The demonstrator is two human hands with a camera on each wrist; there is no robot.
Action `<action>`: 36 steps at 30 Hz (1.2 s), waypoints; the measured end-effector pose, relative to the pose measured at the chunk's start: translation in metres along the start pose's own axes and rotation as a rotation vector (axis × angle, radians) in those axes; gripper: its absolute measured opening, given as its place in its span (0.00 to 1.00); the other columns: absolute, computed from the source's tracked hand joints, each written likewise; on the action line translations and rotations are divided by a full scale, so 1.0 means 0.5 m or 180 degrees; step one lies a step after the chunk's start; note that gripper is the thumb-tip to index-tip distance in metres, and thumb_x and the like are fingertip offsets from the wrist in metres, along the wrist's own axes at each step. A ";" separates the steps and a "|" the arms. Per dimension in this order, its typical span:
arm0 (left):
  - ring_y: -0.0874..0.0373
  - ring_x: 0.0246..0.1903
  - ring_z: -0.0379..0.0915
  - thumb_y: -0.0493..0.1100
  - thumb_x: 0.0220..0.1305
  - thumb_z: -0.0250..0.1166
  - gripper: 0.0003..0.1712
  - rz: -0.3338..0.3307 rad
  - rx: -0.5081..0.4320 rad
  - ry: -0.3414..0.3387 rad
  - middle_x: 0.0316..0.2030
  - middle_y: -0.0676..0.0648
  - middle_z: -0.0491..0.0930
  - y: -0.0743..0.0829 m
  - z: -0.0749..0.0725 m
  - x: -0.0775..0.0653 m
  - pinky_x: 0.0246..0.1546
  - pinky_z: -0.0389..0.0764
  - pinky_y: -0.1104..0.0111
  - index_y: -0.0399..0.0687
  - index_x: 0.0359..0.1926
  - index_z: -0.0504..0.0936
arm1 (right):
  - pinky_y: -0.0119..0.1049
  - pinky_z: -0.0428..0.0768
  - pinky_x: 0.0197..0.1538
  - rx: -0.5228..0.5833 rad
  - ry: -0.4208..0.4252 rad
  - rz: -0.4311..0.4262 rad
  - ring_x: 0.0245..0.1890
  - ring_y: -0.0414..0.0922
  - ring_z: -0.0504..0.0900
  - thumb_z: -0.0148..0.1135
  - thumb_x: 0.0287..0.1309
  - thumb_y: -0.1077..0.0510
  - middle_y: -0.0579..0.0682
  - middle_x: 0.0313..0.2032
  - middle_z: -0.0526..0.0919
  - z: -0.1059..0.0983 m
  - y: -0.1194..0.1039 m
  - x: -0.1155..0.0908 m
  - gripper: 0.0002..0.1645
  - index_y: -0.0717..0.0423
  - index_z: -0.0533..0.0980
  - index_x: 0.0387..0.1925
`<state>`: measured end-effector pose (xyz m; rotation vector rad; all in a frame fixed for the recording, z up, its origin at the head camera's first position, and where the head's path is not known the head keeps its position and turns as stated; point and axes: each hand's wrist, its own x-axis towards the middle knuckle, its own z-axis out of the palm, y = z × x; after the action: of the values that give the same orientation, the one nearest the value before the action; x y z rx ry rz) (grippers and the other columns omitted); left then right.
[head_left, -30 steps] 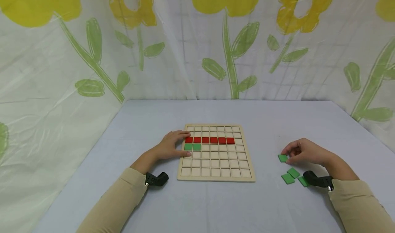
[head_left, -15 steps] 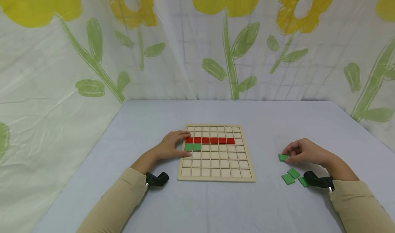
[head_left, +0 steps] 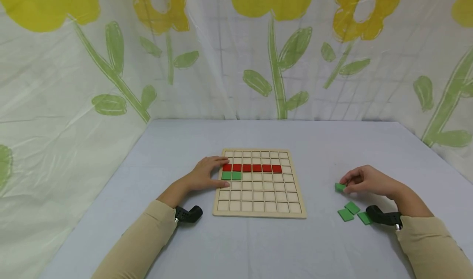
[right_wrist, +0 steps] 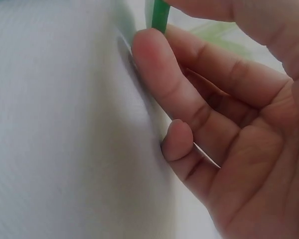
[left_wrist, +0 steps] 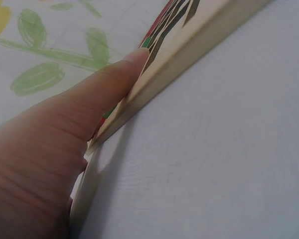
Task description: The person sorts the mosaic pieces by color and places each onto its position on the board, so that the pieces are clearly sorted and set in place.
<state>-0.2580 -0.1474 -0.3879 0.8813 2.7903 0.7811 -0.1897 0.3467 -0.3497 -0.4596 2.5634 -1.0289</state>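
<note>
A wooden grid board (head_left: 257, 213) lies on the table in the head view. Along one row sit several red square tiles (head_left: 256, 168), with two green tiles (head_left: 236, 176) at the left of the row below. My left hand (head_left: 202, 174) rests on the board's left edge, thumb and fingers spread apart; in the left wrist view its thumb (left_wrist: 107, 79) lies across the rim. To the right of the board, my right hand (head_left: 369, 181) pinches a green tile (head_left: 339, 187) between thumb and fingers. Only part of that tile (right_wrist: 161, 16) shows in the right wrist view.
Three loose green tiles (head_left: 345, 215) lie near my right wrist, one partly hidden by the black wrist camera (head_left: 380, 215). A white cloth covers the table (head_left: 236, 250). Behind it hangs a flower-patterned curtain (head_left: 221, 65).
The green tile in my right hand has tilted up a little and shifted very slightly to the right. My left hand and the board stay as they were.
</note>
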 end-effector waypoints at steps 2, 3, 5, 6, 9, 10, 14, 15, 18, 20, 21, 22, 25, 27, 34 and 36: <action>0.49 0.71 0.46 0.63 0.51 0.67 0.46 -0.0008 0.0013 0.0001 0.69 0.48 0.58 0.000 0.000 0.001 0.71 0.41 0.50 0.53 0.68 0.63 | 0.25 0.76 0.35 -0.0006 0.0021 0.0002 0.30 0.31 0.77 0.65 0.54 0.58 0.43 0.33 0.84 -0.002 0.002 0.000 0.19 0.69 0.78 0.43; 0.48 0.71 0.46 0.63 0.51 0.67 0.46 -0.0010 0.0015 0.0002 0.69 0.48 0.58 0.000 0.000 0.001 0.71 0.41 0.50 0.53 0.68 0.63 | 0.25 0.76 0.35 0.0000 0.0032 0.0002 0.30 0.31 0.78 0.65 0.54 0.58 0.43 0.33 0.84 -0.003 0.002 0.000 0.19 0.69 0.78 0.43; 0.48 0.71 0.46 0.62 0.51 0.67 0.46 -0.0020 0.0023 -0.0001 0.69 0.48 0.58 0.000 0.001 0.002 0.71 0.41 0.50 0.53 0.68 0.63 | 0.26 0.76 0.35 -0.0004 0.0049 0.0004 0.30 0.31 0.77 0.65 0.54 0.58 0.42 0.33 0.84 -0.003 0.002 0.000 0.19 0.69 0.78 0.43; 0.48 0.71 0.46 0.62 0.51 0.67 0.46 -0.0019 0.0030 -0.0004 0.69 0.48 0.58 0.000 0.001 0.002 0.71 0.42 0.50 0.53 0.68 0.63 | 0.26 0.76 0.35 -0.0002 0.0049 0.0010 0.30 0.31 0.77 0.65 0.54 0.58 0.42 0.33 0.84 -0.003 0.002 0.000 0.19 0.69 0.78 0.43; 0.48 0.71 0.46 0.62 0.51 0.67 0.45 -0.0017 0.0033 -0.0005 0.69 0.48 0.58 0.001 -0.001 0.001 0.71 0.42 0.50 0.53 0.68 0.63 | 0.26 0.76 0.34 -0.0013 0.0055 0.0036 0.29 0.31 0.77 0.65 0.54 0.57 0.43 0.33 0.84 -0.004 -0.002 0.001 0.20 0.69 0.78 0.43; 0.48 0.71 0.46 0.62 0.51 0.67 0.46 -0.0017 0.0030 -0.0003 0.69 0.48 0.58 0.001 -0.001 0.001 0.71 0.42 0.50 0.53 0.68 0.63 | 0.27 0.76 0.34 -0.0014 0.0059 0.0052 0.29 0.31 0.77 0.65 0.54 0.57 0.44 0.34 0.84 -0.004 -0.004 0.003 0.21 0.69 0.78 0.43; 0.48 0.70 0.47 0.62 0.51 0.67 0.45 0.0001 0.0029 0.0007 0.69 0.47 0.59 0.001 -0.002 0.001 0.71 0.43 0.49 0.52 0.68 0.63 | 0.27 0.76 0.35 -0.0088 0.0141 0.0065 0.30 0.31 0.77 0.65 0.54 0.55 0.50 0.37 0.84 -0.002 -0.011 0.009 0.21 0.68 0.78 0.44; 0.48 0.70 0.47 0.62 0.52 0.67 0.45 0.0000 0.0026 -0.0001 0.69 0.47 0.58 0.001 -0.002 0.001 0.71 0.43 0.49 0.52 0.68 0.63 | 0.27 0.76 0.35 -0.0119 0.0171 0.0063 0.30 0.31 0.77 0.65 0.54 0.55 0.51 0.38 0.84 -0.001 -0.013 0.011 0.21 0.67 0.79 0.44; 0.47 0.71 0.46 0.62 0.52 0.67 0.45 -0.0010 0.0003 -0.0025 0.69 0.47 0.58 0.002 -0.002 0.000 0.71 0.42 0.49 0.52 0.68 0.62 | 0.28 0.76 0.34 -0.0193 0.0237 0.0026 0.30 0.31 0.76 0.66 0.53 0.55 0.51 0.37 0.84 0.002 -0.021 0.018 0.20 0.66 0.79 0.44; 0.47 0.71 0.46 0.62 0.52 0.66 0.45 -0.0023 -0.0012 -0.0035 0.69 0.47 0.58 0.002 -0.002 -0.001 0.71 0.42 0.49 0.53 0.68 0.62 | 0.28 0.76 0.33 -0.0196 0.0265 0.0000 0.29 0.32 0.76 0.66 0.53 0.55 0.51 0.36 0.84 0.004 -0.027 0.023 0.19 0.65 0.80 0.43; 0.47 0.71 0.46 0.62 0.52 0.67 0.45 -0.0026 -0.0016 -0.0031 0.69 0.47 0.58 0.003 -0.002 -0.001 0.71 0.42 0.49 0.53 0.68 0.62 | 0.28 0.75 0.33 -0.0196 0.0278 -0.0010 0.28 0.32 0.76 0.66 0.53 0.55 0.50 0.35 0.84 0.005 -0.031 0.025 0.19 0.65 0.80 0.43; 0.47 0.71 0.45 0.62 0.52 0.67 0.45 -0.0025 -0.0020 -0.0026 0.69 0.47 0.57 0.003 -0.003 -0.002 0.71 0.42 0.49 0.53 0.68 0.62 | 0.28 0.75 0.32 -0.0190 0.0289 -0.0025 0.28 0.33 0.76 0.66 0.53 0.56 0.50 0.34 0.84 0.006 -0.034 0.028 0.19 0.65 0.80 0.43; 0.48 0.71 0.45 0.62 0.52 0.66 0.45 -0.0013 -0.0006 -0.0018 0.69 0.48 0.57 0.003 -0.003 -0.001 0.71 0.42 0.49 0.53 0.68 0.62 | 0.29 0.75 0.31 -0.0184 0.0314 -0.0015 0.27 0.33 0.75 0.66 0.52 0.56 0.49 0.32 0.84 0.009 -0.042 0.032 0.19 0.65 0.80 0.43; 0.48 0.71 0.46 0.63 0.52 0.66 0.45 -0.0004 0.0005 -0.0017 0.69 0.48 0.58 0.003 -0.003 0.000 0.71 0.42 0.49 0.53 0.68 0.62 | 0.29 0.75 0.31 -0.0189 0.0330 -0.0007 0.27 0.33 0.75 0.67 0.52 0.56 0.49 0.32 0.84 0.011 -0.047 0.034 0.19 0.65 0.80 0.43; 0.47 0.70 0.47 0.62 0.52 0.66 0.45 0.0037 0.0024 0.0001 0.69 0.47 0.59 0.004 -0.004 -0.002 0.70 0.43 0.48 0.51 0.67 0.63 | 0.28 0.74 0.33 -0.0202 0.0399 -0.0083 0.27 0.34 0.74 0.67 0.52 0.55 0.49 0.32 0.82 0.015 -0.061 0.045 0.19 0.63 0.80 0.43; 0.47 0.70 0.47 0.62 0.52 0.66 0.45 0.0033 0.0022 0.0006 0.69 0.47 0.59 0.005 -0.003 -0.002 0.70 0.44 0.48 0.52 0.67 0.63 | 0.28 0.74 0.33 -0.0180 0.0429 -0.0140 0.27 0.34 0.74 0.68 0.51 0.55 0.48 0.31 0.82 0.017 -0.063 0.048 0.19 0.62 0.80 0.43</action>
<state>-0.2567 -0.1469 -0.3853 0.8974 2.7938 0.7746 -0.2020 0.3101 -0.3376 -0.4787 2.7189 -1.0375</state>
